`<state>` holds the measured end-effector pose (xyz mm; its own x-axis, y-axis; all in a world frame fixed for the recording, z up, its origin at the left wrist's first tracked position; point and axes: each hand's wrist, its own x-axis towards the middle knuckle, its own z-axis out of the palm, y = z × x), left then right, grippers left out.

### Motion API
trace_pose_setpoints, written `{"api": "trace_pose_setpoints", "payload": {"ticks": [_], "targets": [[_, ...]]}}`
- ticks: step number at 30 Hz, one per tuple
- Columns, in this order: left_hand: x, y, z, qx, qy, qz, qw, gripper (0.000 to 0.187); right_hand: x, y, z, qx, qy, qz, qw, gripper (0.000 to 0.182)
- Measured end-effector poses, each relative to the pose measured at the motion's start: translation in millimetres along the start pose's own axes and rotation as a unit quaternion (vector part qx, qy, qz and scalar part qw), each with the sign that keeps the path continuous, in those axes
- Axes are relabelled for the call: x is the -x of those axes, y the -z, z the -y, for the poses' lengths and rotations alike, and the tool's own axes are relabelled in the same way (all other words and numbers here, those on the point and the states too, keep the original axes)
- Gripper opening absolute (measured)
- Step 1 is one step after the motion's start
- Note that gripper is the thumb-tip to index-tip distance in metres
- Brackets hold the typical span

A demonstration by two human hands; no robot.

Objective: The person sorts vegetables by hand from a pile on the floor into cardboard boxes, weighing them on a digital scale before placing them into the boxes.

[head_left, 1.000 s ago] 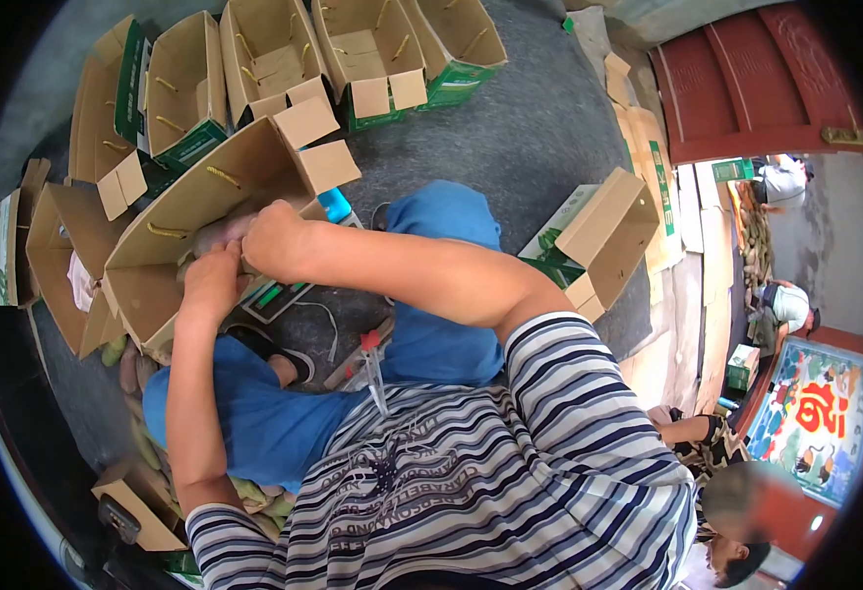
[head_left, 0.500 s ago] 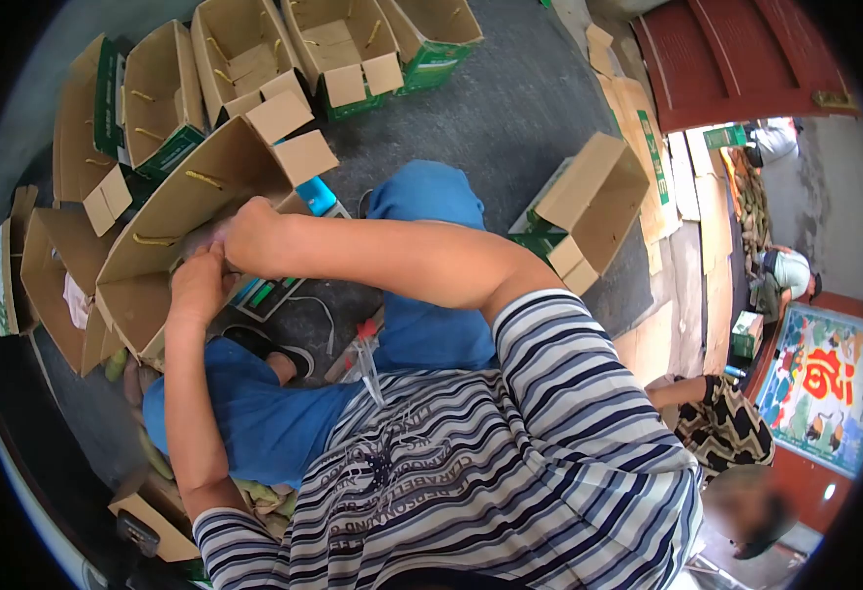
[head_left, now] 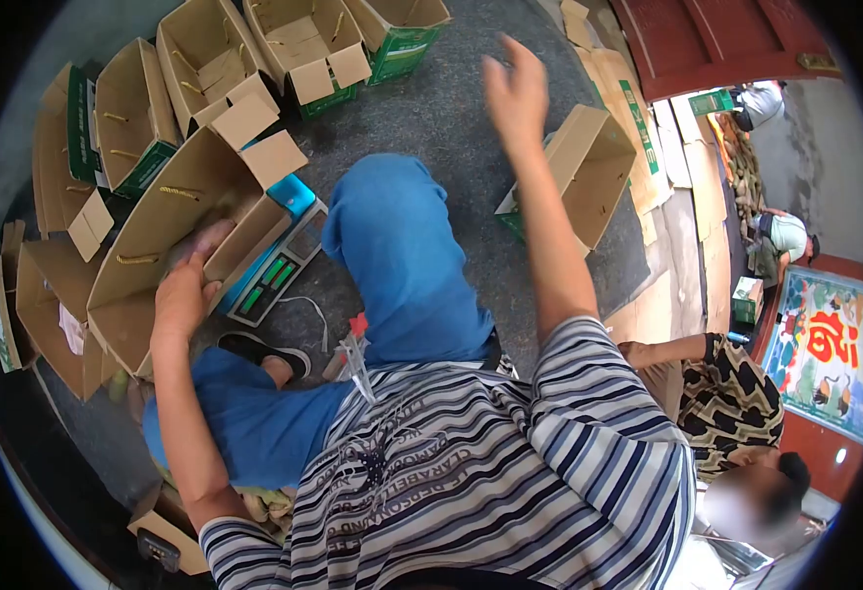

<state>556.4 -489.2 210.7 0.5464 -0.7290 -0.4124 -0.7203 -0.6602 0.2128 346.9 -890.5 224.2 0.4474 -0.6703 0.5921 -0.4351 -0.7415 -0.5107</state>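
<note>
My left hand (head_left: 183, 298) is at the near side of an open cardboard box (head_left: 171, 211) with yellow rope handles. Its fingers reach over the edge with the thumb apart, fingertips close to a pinkish, rounded thing (head_left: 215, 237) inside the box. The box stands against the blue platform of a digital scale (head_left: 279, 278) with green displays. My right hand (head_left: 520, 93) is raised over the dark floor, open and holding nothing, fingers spread. Below it stands another open cardboard box (head_left: 589, 177) with green printed sides.
Several open cartons (head_left: 210, 59) line the back and left. A smaller box (head_left: 58, 315) holds something pale pink. A white cable (head_left: 313, 313) lies by my shoe (head_left: 264, 352). A person in a patterned top (head_left: 731, 403) sits at right; others work beyond the doorway.
My right hand has left the box by the scale and swung up and right, opening. My left hand stays at the box. The scale and the pinkish thing now show more fully.
</note>
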Motion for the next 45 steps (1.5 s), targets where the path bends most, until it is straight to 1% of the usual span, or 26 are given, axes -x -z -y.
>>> {"api": "trace_pose_setpoints", "payload": {"ticks": [1,2,3,4,5,6,8,10,11,12,13,15,18,20,26,28,31,33,34,35,38,41,44,45], "targets": [[0.2,-0.4,-0.3,0.002,-0.007,-0.007,1.000,0.037,16.5,7.1,-58.5,0.079,0.014,-0.045,0.996,0.042],[-0.8,-1.3,0.6,-0.004,-0.001,0.003,1.000,0.039,38.7,18.8,-104.6,0.147,-0.026,-0.064,0.987,0.047],[-2.6,-2.7,2.9,-0.010,0.006,0.012,1.000,0.042,62.5,34.1,-128.7,0.194,-0.114,-0.058,0.973,0.055],[-3.8,-3.4,4.4,-0.017,0.015,0.020,1.000,0.044,88.1,43.0,-151.8,0.263,-0.207,-0.056,0.941,0.063],[-4.3,-3.1,4.5,-0.012,0.012,0.020,1.000,0.045,105.0,56.3,-159.0,0.254,-0.278,-0.019,0.926,0.069],[-4.6,-2.4,4.2,-0.008,0.008,0.020,1.000,0.047,126.8,57.7,-180.0,0.304,-0.320,-0.012,0.897,0.071],[-4.9,-0.1,2.6,0.009,0.000,0.018,1.000,0.049,145.6,63.2,-179.0,0.257,-0.458,0.056,0.849,0.061],[-6.3,3.6,-0.1,0.033,-0.007,0.009,0.999,0.051,158.1,64.4,-202.3,0.295,-0.485,0.205,0.797,0.048],[-9.4,-4.4,7.6,0.029,-0.010,-0.004,1.000,0.052,161.3,62.5,-210.0,0.293,-0.458,0.184,0.819,0.043],[-10.3,-1.0,5.0,0.038,0.002,0.017,0.999,0.049,158.8,59.8,-211.8,0.292,-0.433,0.164,0.837,0.039],[-10.9,1.3,2.3,0.037,0.011,0.021,0.999,0.046,151.0,55.9,-218.3,0.298,-0.409,0.164,0.847,0.037],[-13.6,3.3,-1.1,0.036,0.024,0.027,0.999,0.040,129.4,53.7,-218.2,0.315,-0.363,0.166,0.861,0.034],[-16.4,1.7,-1.2,0.039,0.034,0.030,0.998,0.035,85.1,35.1,-213.5,0.283,-0.264,0.129,0.913,0.030],[-19.1,-1.3,2.9,0.048,0.040,0.027,0.998,0.033,44.4,11.2,-204.0,0.308,-0.225,0.165,0.909,0.029],[-21.1,-2.1,1.7,0.080,0.057,0.010,0.995,0.028,-60.1,-94.1,-194.9,0.287,-0.087,0.180,0.937,0.026],[-22.7,-4.0,2.6,0.086,0.062,0.009,0.994,0.025,-86.2,-126.0,-179.0,0.284,-0.098,0.195,0.934,0.025],[-24.8,-4.4,2.4,0.096,0.061,0.005,0.994,0.022,-95.7,-187.5,-192.9,0.285,-0.118,0.227,0.924,0.022],[-24.1,-0.3,0.0,0.095,0.065,0.008,0.993,0.020,-92.8,-201.7,-181.6,0.296,-0.092,0.249,0.918,0.020],[-22.8,-1.3,1.8,0.092,0.057,0.002,0.994,0.020,-89.6,-206.5,-175.5,0.301,-0.077,0.260,0.914,0.021],[-22.7,-2.3,3.1,0.090,0.048,-0.005,0.995,0.019,-85.5,-202.6,-171.3,0.278,-0.083,0.251,0.924,0.025],[-23.5,-1.2,2.6,0.080,0.042,-0.004,0.996,0.019,-83.0,-179.1,-155.9,0.289,-0.084,0.223,0.927,0.033],[-24.3,-6.0,6.3,0.070,0.031,-0.011,0.997,0.020,-70.2,-171.7,-167.0,0.218,0.038,0.085,0.972,0.041],[-19.8,-8.4,10.2,0.055,0.037,-0.013,0.998,0.021,-66.1,-149.5,-118.0,0.065,0.092,0.124,0.986,0.040],[-20.3,-8.9,10.4,0.049,0.037,-0.011,0.998,0.022,-67.5,-137.2,-88.8,0.015,0.097,0.171,0.980,0.038]]}}
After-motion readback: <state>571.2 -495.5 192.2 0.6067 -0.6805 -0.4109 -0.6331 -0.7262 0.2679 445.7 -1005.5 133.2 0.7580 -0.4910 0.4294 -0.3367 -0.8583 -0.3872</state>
